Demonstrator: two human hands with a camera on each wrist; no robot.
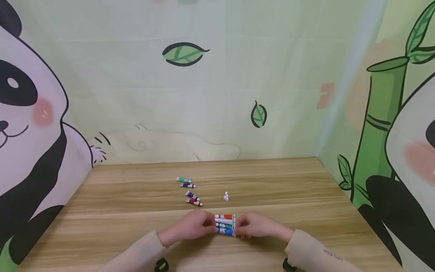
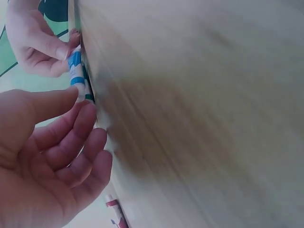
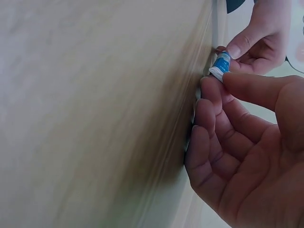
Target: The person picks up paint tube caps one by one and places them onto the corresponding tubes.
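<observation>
Between the two hands a row of paint tubes lies side by side on the wooden table (image 1: 136, 223). The nearest is a blue paint tube (image 1: 225, 232), then a green paint tube (image 1: 223, 226), a pale tube (image 1: 223, 221) and an orange-red paint tube (image 1: 223, 217). My left hand (image 1: 194, 225) pinches the white cap end of the blue tube between thumb and fingertip. At its flat crimped end, my right hand (image 1: 257, 224) pinches the same tube with thumb and index finger. Its other fingers curl loosely against the tabletop in the right wrist view.
Behind the left hand lie a red paint tube (image 1: 194, 202), a purple tube (image 1: 192, 195), a dark blue tube (image 1: 188, 185) and a green tube (image 1: 183, 180). A small cluster of white pieces (image 1: 225, 197) sits to their right. A printed cloth (image 1: 217, 94) hangs behind the table.
</observation>
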